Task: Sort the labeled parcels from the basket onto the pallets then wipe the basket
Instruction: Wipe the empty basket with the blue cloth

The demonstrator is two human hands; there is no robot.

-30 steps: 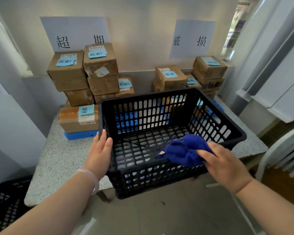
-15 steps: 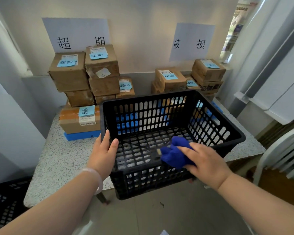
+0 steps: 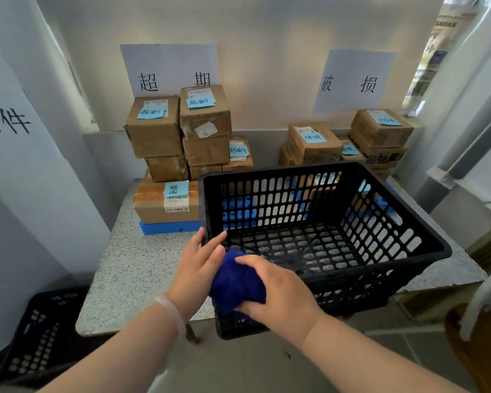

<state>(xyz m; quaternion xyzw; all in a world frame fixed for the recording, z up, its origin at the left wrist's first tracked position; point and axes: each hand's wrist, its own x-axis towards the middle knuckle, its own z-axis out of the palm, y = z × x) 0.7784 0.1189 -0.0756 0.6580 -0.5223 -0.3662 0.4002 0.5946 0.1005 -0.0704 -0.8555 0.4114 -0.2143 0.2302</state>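
Right hand point(image 3: 278, 293): fingers curled round a bunched blue cloth point(image 3: 233, 282), pressed at the near left corner of the basket point(image 3: 403, 205). Left hand point(image 3: 199, 262): fingers straight, flat against the basket's left wall. Basket: black, slotted, on the speckled table point(image 3: 131, 273), overhanging its near edge. Labeled parcels point(image 3: 156, 134): stacked on blue pallets point(image 3: 165, 227) behind it, against the wall. Second basket point(image 3: 37, 336): on the floor, left.
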